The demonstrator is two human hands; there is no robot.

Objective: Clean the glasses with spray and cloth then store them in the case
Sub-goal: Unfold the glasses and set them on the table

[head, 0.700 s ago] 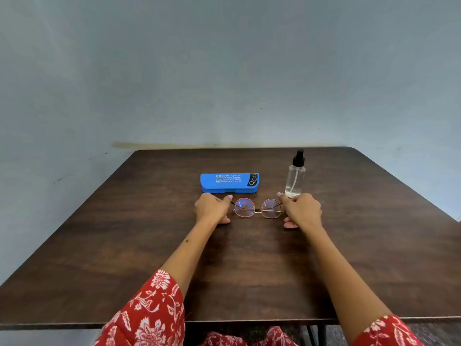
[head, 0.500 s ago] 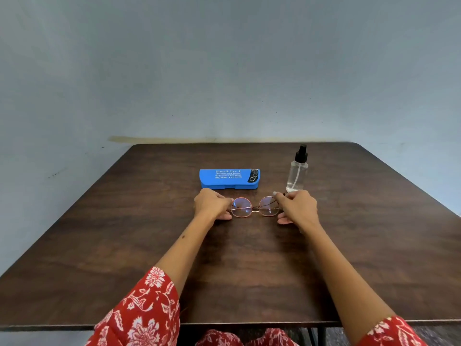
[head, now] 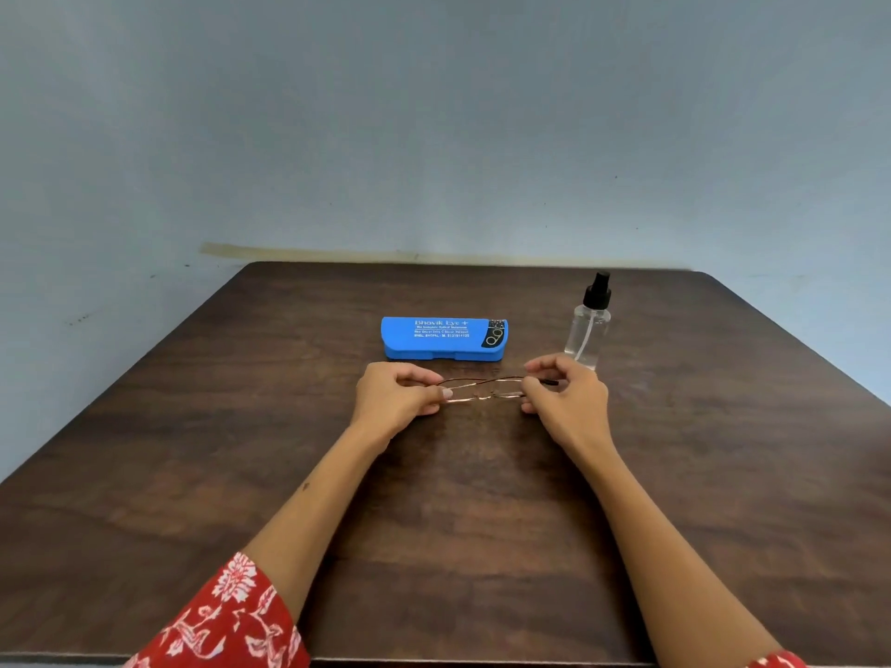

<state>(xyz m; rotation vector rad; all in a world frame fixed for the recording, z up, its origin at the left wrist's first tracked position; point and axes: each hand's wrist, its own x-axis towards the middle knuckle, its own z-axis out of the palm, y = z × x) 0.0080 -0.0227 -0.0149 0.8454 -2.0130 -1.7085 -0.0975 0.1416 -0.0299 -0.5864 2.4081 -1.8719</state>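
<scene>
Between the two hands, just above the middle of the dark wooden table (head: 482, 523), the glasses (head: 482, 390) hang level, their thin coppery wire frame seen nearly edge-on with the temples folded across. Left hand (head: 393, 400) pinches the left end of the frame between thumb and curled fingers; right hand (head: 564, 402) pinches the right end the same way, a dark temple tip poking out past its fingers. Whether the frame touches the tabletop I cannot tell.

Just beyond the glasses lies the case (head: 443, 338), a long, rounded, bright blue plastic box with white lettering and a black patch on its lid, closed. To its right, behind the right hand, stands the spray bottle (head: 589, 325), upright, clear-walled and cylindrical, with a black pump top and a thin tube inside. Red sleeves with a white floral print cover both upper forearms.
</scene>
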